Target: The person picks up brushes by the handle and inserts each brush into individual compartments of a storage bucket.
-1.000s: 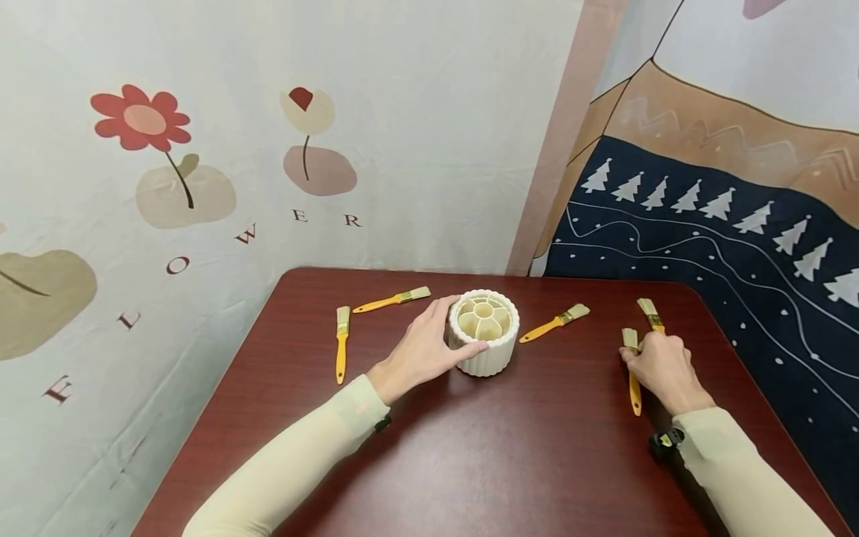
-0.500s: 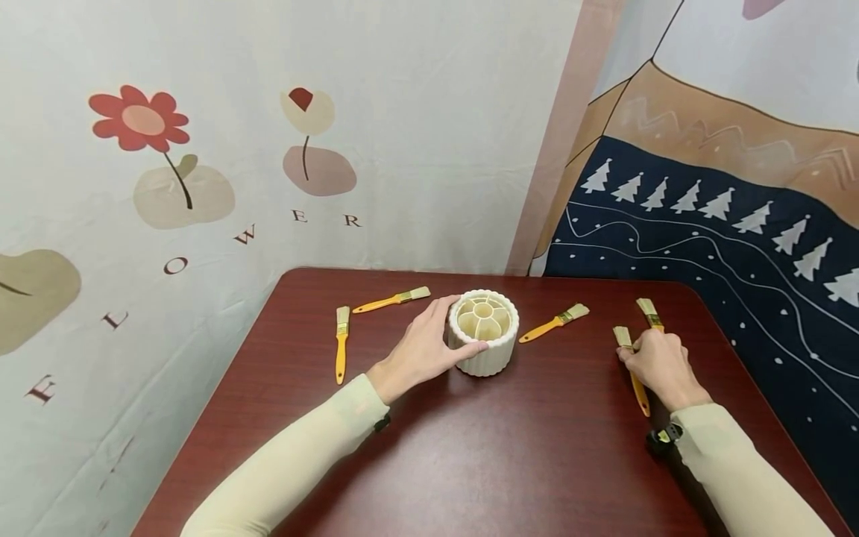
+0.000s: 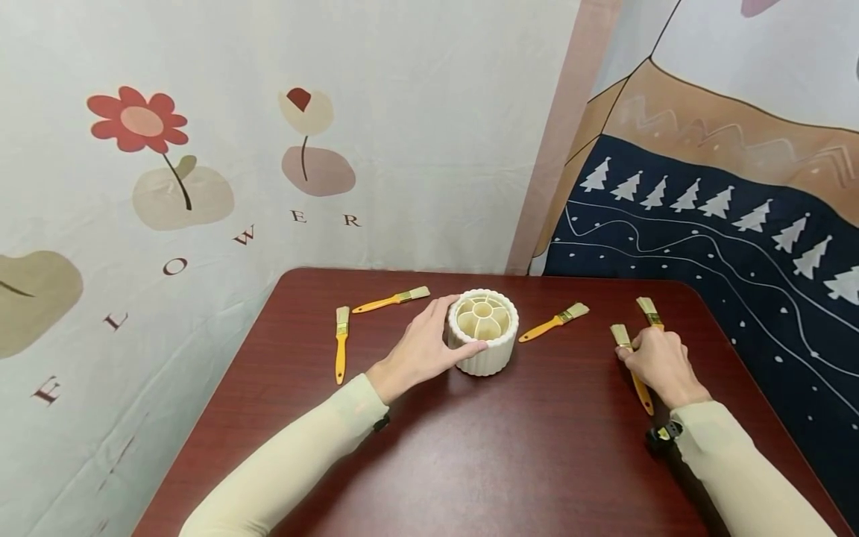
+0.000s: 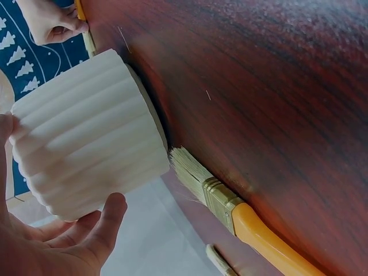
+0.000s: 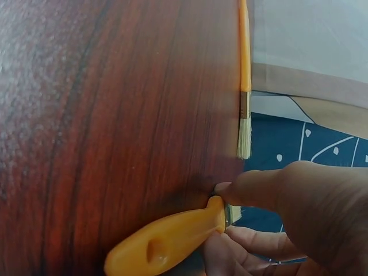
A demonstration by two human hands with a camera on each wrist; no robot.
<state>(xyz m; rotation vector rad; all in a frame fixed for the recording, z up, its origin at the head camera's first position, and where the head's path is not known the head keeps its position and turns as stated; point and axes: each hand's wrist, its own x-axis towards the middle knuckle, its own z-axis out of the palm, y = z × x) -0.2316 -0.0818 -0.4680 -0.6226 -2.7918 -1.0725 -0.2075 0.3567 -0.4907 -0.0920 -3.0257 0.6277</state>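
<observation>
My left hand grips a cream ribbed round organizer, its thumb at the near side and its fingers at the left. Dividers split the organizer's inside into several compartments around a central ring. Farther right, my right hand pinches a flat paintbrush near its metal ferrule. That brush's yellow handle points toward the camera in the right wrist view. Just beyond the right hand lies another paintbrush, its handle mostly hidden by the hand.
On the dark red table, a paintbrush lies right of the organizer. Two more lie at the left, one brush angled near the back edge and one brush pointing away. Printed cloth hangs behind.
The paintbrush in my right hand has turned: its bristles swung left and its handle end swung right. My left hand and the organizer have stayed in place.
</observation>
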